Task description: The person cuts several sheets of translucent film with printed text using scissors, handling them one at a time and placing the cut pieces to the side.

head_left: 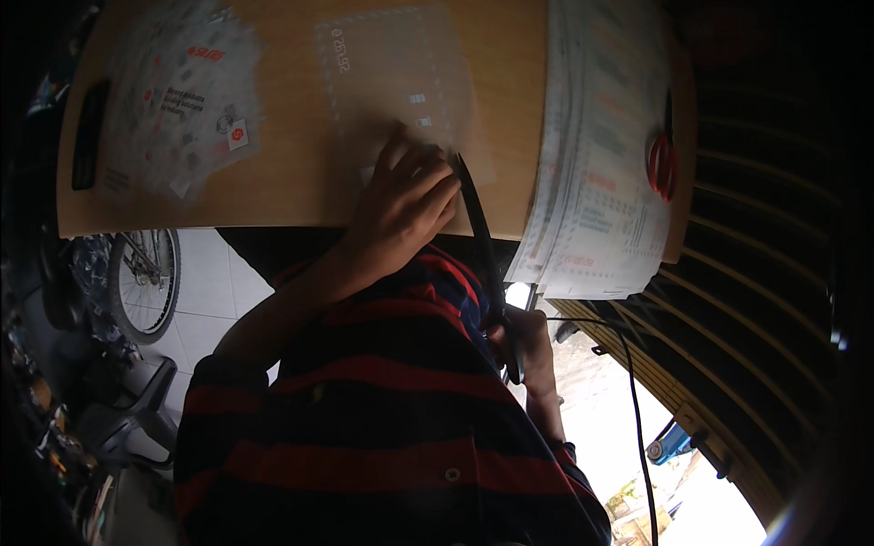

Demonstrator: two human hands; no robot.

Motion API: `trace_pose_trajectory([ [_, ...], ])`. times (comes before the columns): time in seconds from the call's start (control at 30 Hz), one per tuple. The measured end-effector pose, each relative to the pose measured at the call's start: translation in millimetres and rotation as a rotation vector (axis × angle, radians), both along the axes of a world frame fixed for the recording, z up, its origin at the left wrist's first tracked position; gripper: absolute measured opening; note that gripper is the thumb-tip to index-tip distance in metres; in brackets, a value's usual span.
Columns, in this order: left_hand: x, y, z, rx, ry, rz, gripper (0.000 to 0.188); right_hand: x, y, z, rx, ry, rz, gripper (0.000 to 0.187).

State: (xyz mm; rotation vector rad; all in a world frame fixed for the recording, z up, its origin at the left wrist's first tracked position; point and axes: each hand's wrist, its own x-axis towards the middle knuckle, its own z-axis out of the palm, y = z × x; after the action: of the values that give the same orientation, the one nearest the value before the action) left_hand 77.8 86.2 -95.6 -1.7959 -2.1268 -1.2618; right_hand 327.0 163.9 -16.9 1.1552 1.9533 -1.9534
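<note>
A clear printed plastic sheet [387, 73] lies on the brown tabletop. My left hand [410, 196] is over its near end, fingers curled and partly blurred; what they grip, if anything, is hidden. My right hand [528, 341], lower and to the right, below table height, is closed around the near end of a long, slim black strip [482, 237]. The strip tapers to a point beside my left fingers; its exact kind cannot be made out.
On the left lies a heap of clear printed plastic pieces [177, 109], with a dark oblong object [89, 135] beside it. Stacked printed plastic sheets [596, 200] overhang the right side, with red-handled scissors [663, 168] on them. A black cable [635, 391] hangs at right.
</note>
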Motion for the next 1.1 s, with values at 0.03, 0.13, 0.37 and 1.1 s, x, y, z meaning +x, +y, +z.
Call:
trace_pose_trajectory([
  [0.03,0.0,-0.2,-0.2,0.004,-0.003,0.002,0.020,-0.9,0.2,-1.1,0.016,0.003,0.003,0.021],
  [0.13,0.2,-0.1,0.9,0.017,-0.034,0.005,0.020,-6.1,-1.2,-3.8,0.054,0.008,-0.002,0.025],
  [0.37,0.6,0.5,4.1,0.021,-0.096,0.026,0.023,-16.4,-1.2,-13.8,0.090,0.008,-0.013,0.032],
  [1.1,0.7,-1.0,1.6,0.052,-0.205,0.023,0.021,-62.8,27.1,-25.1,0.190,0.074,0.026,0.041],
])
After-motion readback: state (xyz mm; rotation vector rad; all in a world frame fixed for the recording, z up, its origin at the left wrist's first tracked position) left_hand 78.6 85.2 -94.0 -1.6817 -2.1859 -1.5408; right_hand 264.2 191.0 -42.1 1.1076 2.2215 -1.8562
